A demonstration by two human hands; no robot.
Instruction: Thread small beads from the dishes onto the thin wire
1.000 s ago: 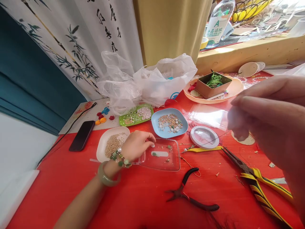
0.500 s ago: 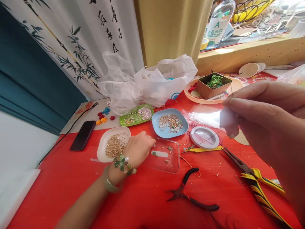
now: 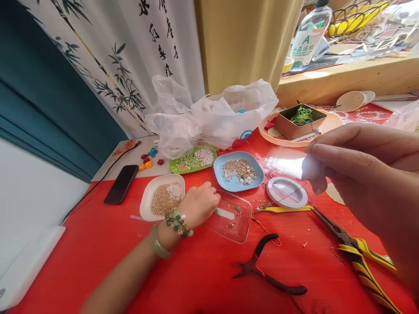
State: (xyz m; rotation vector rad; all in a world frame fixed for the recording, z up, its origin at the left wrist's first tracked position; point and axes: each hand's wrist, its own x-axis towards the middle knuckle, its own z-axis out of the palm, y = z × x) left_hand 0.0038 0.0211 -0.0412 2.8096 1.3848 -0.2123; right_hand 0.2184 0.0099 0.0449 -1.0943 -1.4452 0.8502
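My left hand (image 3: 200, 204), wearing a green bead bracelet (image 3: 178, 223) and a pale green bangle (image 3: 159, 244), reaches over the left edge of a clear plastic tray (image 3: 240, 235). Its fingers are curled downward and the tips are hidden, so what they hold does not show. In the tray lie small green and gold beads. At the right, close to the camera, my right hand (image 3: 356, 170) pinches a thin wire (image 3: 297, 188) between thumb and forefinger. The wire slants down leftward across a round whitish lid (image 3: 288, 192), towards a few strung beads beside yellow tweezers (image 3: 284, 209).
A cream dish (image 3: 145, 198) of gold beads, a blue dish (image 3: 218, 168) and a green tray (image 3: 176, 168) of beads stand around. Black-handled pliers (image 3: 252, 266) and yellow-handled pliers (image 3: 347, 240) lie in front. Behind are a phone (image 3: 121, 185), plastic bags (image 3: 229, 117) and a tin (image 3: 294, 124).
The whole view has shifted slightly, so things appear a little farther right and lower. My left hand stays at the clear tray, its fingers more curled under. My right hand keeps its pinch.
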